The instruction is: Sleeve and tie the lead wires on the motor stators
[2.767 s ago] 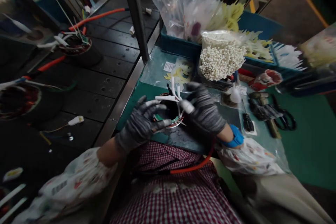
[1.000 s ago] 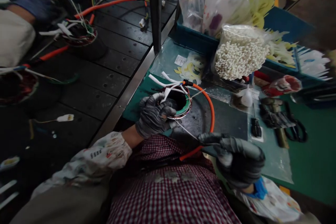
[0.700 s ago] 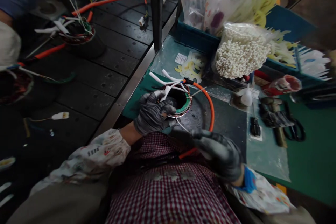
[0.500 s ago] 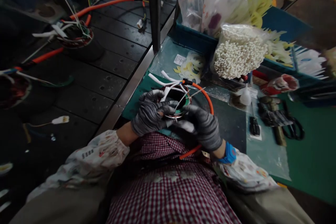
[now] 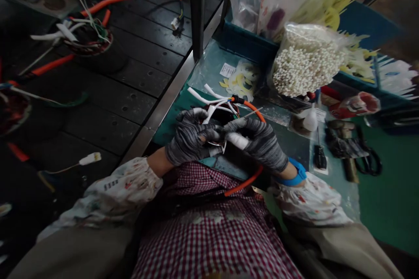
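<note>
A motor stator [image 5: 225, 116] with a dark bore and wound coils stands on the bench before me. White sleeved leads [image 5: 199, 97] fan out from its top and join an orange cable [image 5: 255, 111]. My left hand [image 5: 191, 137], in a grey striped glove, is closed on the stator's near left rim. My right hand [image 5: 260, 141], gloved alike, pinches at the near rim, its fingertips meeting those of the left. What it pinches is hidden. A thin white strip [image 5: 252, 113] sticks out above the right hand, and a pale end shows below the fingertips.
Other stators [image 5: 88, 48] with orange cables stand on the dark slatted surface at left. A metal post [image 5: 198, 13] rises ahead. Right are a bag of thin white pieces [image 5: 306, 65], blue bins [image 5: 247, 41], a red can [image 5: 356, 104], a screwdriver [image 5: 320, 157] and black-handled scissors [image 5: 371, 161].
My right hand has moved in over the near rim, and its fingertips now meet the left hand's. The left hand stays on the stator. The view has shifted slightly.
</note>
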{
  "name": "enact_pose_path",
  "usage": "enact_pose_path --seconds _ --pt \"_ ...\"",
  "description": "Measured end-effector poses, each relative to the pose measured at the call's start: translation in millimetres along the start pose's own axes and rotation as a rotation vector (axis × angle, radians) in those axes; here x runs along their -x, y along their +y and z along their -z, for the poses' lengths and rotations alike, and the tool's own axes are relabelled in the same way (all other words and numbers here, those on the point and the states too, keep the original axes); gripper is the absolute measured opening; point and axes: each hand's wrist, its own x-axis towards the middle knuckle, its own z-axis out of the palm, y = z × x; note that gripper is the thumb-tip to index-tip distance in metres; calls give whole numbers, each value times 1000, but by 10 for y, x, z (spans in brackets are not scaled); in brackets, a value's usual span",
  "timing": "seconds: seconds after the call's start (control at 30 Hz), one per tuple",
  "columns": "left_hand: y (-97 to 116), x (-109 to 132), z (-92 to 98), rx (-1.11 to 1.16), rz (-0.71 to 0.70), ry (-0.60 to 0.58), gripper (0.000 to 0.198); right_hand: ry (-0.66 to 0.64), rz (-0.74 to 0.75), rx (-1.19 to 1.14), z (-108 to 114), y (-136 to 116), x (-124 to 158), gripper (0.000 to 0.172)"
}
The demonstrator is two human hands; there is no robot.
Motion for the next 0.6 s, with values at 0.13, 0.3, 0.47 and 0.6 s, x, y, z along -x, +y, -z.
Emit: enact_pose_path --seconds 0.13,0.3,0.47,0.6 --pt "-3 -19 15 8 -59 32 26 95 31 77 -6 23 10 5" --pt "-89 6 -84 -13 -62 63 26 -31 84 68 9 98 56 5" --pt "-124 6 -105 39 -110 99 21 -56 56 90 -64 365 290 23" --pt "-110 -1 -96 83 -131 111 17 -21 174 174 -126 421 401 19"
